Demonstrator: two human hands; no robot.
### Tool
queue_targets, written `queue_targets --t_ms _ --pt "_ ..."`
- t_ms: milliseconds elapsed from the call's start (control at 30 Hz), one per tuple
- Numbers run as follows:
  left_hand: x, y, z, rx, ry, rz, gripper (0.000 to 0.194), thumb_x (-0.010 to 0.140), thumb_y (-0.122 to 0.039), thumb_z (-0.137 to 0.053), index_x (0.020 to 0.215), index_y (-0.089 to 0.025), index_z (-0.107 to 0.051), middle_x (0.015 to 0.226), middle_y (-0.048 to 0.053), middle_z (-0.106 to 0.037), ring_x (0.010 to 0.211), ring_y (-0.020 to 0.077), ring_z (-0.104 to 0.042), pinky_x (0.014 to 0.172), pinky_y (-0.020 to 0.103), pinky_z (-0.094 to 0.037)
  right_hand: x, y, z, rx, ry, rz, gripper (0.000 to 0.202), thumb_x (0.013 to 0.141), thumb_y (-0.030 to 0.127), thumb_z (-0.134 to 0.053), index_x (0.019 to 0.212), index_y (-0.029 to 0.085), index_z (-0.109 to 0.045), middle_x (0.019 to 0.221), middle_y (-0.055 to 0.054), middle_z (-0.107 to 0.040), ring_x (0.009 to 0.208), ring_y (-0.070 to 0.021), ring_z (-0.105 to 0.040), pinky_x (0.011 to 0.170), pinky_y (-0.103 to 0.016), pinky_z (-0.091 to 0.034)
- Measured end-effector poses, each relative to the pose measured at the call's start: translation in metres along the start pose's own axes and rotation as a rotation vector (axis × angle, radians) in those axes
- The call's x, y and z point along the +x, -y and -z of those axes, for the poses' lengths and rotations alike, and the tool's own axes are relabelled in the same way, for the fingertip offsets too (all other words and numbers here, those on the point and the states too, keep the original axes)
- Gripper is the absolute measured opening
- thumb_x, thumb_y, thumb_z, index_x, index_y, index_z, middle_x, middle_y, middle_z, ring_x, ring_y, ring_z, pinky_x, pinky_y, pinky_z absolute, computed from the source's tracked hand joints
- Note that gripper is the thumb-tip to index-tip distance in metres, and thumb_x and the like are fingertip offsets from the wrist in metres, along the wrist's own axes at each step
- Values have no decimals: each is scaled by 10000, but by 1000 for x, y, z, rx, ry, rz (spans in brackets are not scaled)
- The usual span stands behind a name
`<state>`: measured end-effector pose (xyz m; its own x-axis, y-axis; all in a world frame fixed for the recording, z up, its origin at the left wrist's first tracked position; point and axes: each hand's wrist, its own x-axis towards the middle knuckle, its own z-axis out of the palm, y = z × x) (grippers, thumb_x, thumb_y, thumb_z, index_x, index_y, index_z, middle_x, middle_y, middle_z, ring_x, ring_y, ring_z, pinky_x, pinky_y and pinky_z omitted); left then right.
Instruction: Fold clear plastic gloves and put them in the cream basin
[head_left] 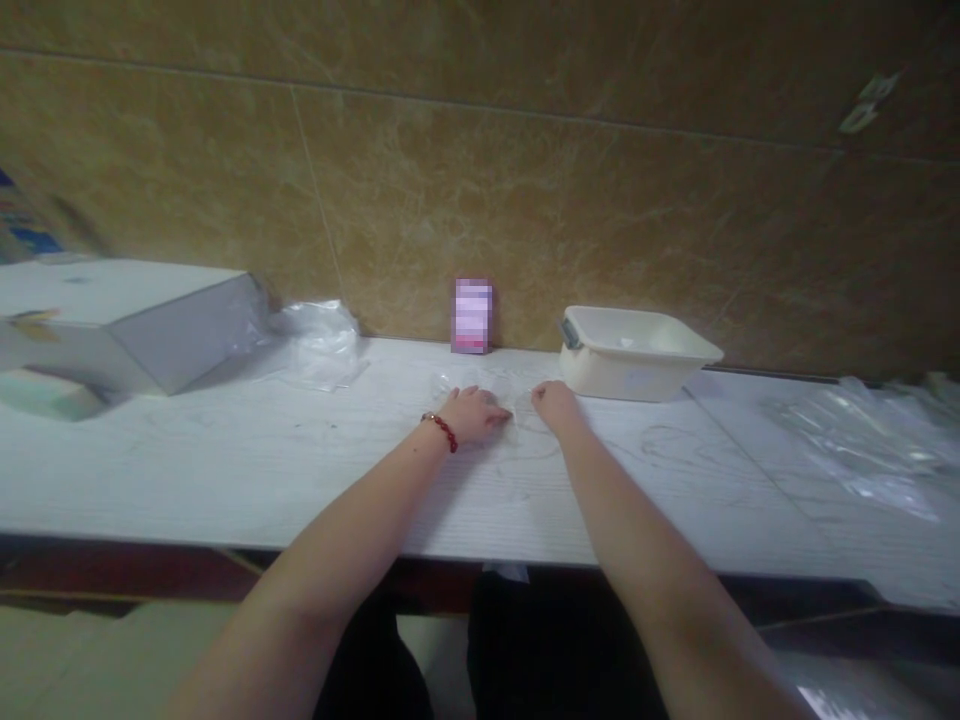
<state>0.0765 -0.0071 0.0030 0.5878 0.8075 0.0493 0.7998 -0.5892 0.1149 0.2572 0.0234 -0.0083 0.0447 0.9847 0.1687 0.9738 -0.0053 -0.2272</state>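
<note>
A thin, clear plastic bag (448, 383) lies on the white wood-grain table, partly hidden under my left hand (472, 412). That hand rests palm down on it with fingers spread and the index finger stretched to the right; a red bead bracelet (441, 430) circles the wrist. Close by on the right is my right hand (555, 405), its fingers closed in a pinch just in front of the cream plastic bin (634, 385). Whatever sits between those fingertips is too small to make out. A gap separates the two hands, with faint clear film showing there.
A phone (472, 316) with a blurred screen leans on the tiled wall. To the left are a large white box (172, 330), a pale green block (49, 394) and crumpled clear plastic (322, 345). More clear bags (877, 430) lie at the right. The table's front edge (525, 562) is near my body.
</note>
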Motion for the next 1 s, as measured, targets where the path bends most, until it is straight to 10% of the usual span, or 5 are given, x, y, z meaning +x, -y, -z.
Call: queue_targets --t_ms 500,700,1000 --pt "7 6 -4 -66 -64 -53 338 755 -256 -383 1060 -281 -527 1055 49 -501 1012 204 -414 895 358 -282 -12 17 9 418 46 116 344 665 278 -516 993 193 -457 651 31 -570 557 -81 -499 533 -177 -342" --pt "17 11 -9 -529 -322 234 344 798 -269 -306 1067 -162 -492 894 58 -595 795 142 -544 741 263 -413 -15 26 8 622 130 155 310 697 303 -493 984 197 -445 663 20 -577 543 -78 -510 516 -184 -384" --pt "23 14 -18 -1110 -272 394 438 774 -507 -312 1041 -203 -480 838 56 -596 623 118 -570 558 229 -448 -14 35 12 1074 333 -21 307 792 440 -327 950 190 -407 841 -60 -559 616 -97 -563 465 -174 -407"
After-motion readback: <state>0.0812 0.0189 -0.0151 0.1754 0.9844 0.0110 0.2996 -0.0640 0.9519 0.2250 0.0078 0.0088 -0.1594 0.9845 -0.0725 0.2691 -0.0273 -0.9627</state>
